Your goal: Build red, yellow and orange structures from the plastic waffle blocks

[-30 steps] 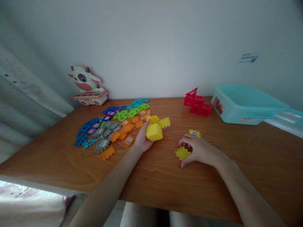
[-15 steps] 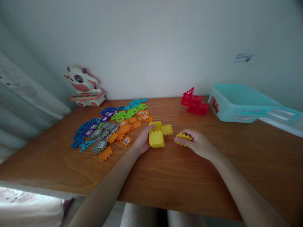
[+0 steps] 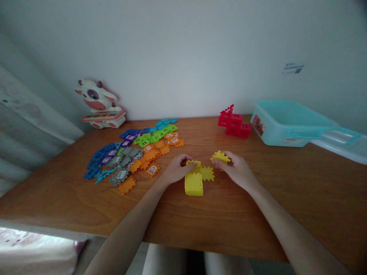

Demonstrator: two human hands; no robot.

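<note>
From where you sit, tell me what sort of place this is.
Probably a play corner in a home: a cow-shaped toy keyboard stands near the wall, colourful interlocking tiles lie spread on the wooden table, and a curtain hangs at the left.

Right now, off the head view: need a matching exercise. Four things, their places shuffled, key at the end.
Things
1. Single yellow toothed plastic tile
2. Yellow boxy plastic assembly
3. Red plastic block structure
4. White cow-shaped toy with keyboard

Places
A. Far left of the table, on the curtain side
B. Touched by the left hand
C. Just left of the turquoise plastic bin
D. Held in the fingers of the right hand

Pairs: 1-D, 2-B, 3-C, 4-A
</note>
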